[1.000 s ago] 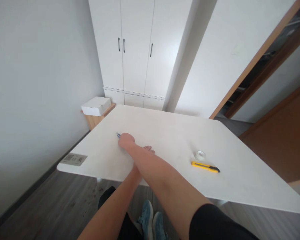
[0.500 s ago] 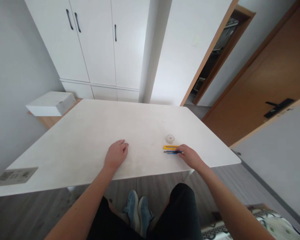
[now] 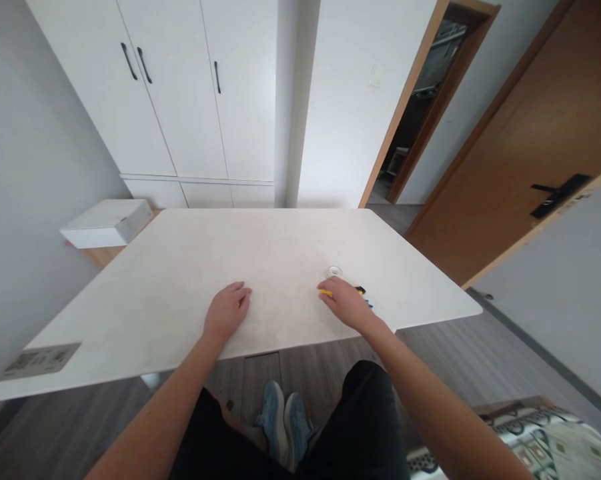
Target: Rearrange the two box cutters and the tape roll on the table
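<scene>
My right hand (image 3: 347, 303) is over a yellow utility knife (image 3: 326, 292), with a finger and thumb on either side of its yellow end. Most of the knife's body is under the hand; its black end shows past the knuckles. Blue tips of slim pens (image 3: 369, 303) stick out beside my wrist, the rest of them covered. Just beyond my fingers a small roll of white tape (image 3: 335, 271) lies flat. Resting on the tabletop to the left, my left hand (image 3: 227, 310) has loosely bent fingers and nothing in it.
The white table (image 3: 260, 243) spans the view, with a grey printed label (image 3: 43, 360) at its near left corner. A white box (image 3: 107, 223) sits beyond the left edge. White cabinets (image 3: 180, 100) stand behind; a brown door (image 3: 520, 147) is at right.
My right hand has moved left along the utility knife and pens, from their right end to the knife's yellow left end. My left hand stays resting on the table. The view has shifted slightly.
</scene>
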Motion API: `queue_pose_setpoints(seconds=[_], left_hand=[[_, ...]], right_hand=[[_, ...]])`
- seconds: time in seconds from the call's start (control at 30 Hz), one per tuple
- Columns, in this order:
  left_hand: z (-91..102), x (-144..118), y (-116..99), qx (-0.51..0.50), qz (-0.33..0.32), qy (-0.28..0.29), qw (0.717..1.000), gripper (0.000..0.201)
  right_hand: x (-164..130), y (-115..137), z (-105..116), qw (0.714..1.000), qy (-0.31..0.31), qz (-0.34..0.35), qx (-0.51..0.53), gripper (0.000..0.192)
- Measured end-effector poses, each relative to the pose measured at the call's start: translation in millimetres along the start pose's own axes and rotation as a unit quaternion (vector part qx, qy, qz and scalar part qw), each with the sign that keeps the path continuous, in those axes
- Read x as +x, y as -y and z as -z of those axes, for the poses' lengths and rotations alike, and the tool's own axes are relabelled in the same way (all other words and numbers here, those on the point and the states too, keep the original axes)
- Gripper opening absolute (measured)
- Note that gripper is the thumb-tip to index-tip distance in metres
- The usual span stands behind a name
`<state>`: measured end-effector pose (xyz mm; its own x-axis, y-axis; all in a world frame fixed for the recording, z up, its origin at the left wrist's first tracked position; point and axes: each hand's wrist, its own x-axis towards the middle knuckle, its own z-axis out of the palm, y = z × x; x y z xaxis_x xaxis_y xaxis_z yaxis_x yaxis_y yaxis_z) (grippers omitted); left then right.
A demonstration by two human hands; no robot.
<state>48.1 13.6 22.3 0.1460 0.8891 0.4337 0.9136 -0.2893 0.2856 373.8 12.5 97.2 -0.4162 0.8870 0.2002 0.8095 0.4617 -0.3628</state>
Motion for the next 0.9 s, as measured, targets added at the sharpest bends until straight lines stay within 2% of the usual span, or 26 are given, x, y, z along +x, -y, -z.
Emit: queue_pose_setpoints(seconds=[0.07,0.17,0.23,0.33,0.47,0.9], left_hand=[[0.2,-0.3,-0.1,0.003,0.001,-0.001,1.000,0.039],[-0.5,-0.7,0.9,0.005,-0.005,-0.002,1.000,0.037],[-1.5,-1.0,1.6,0.006,-0.009,-0.005,1.000,0.037],[-2.7,-1.2,1.6,0.008,-0.009,-0.008,1.000,0.036],[-2.5,-1.1,0.7,0.002,-0.005,-0.008,1.000,0.036],[-3.2,-2.2,3.4,0.002,-0.002,0.001,1.000,0.037]], right_hand=[[24.9,25.9,-21.8,0.999,0.013,0.045,0.023,0.020],[55.2,55.6,-57.8,0.997,0.026,0.076,0.015,0.035],[65.0,64.9,-78.6,0.997,0.015,0.076,-0.008,0.047],[65.6,65.5,-99.2,0.997,-0.012,0.072,-0.039,0.056],[60.7,59.6,-107.0,0.996,-0.016,0.074,-0.044,0.058],[62.0,60.0,-107.6,0.997,-0.008,0.069,-0.032,0.059]])
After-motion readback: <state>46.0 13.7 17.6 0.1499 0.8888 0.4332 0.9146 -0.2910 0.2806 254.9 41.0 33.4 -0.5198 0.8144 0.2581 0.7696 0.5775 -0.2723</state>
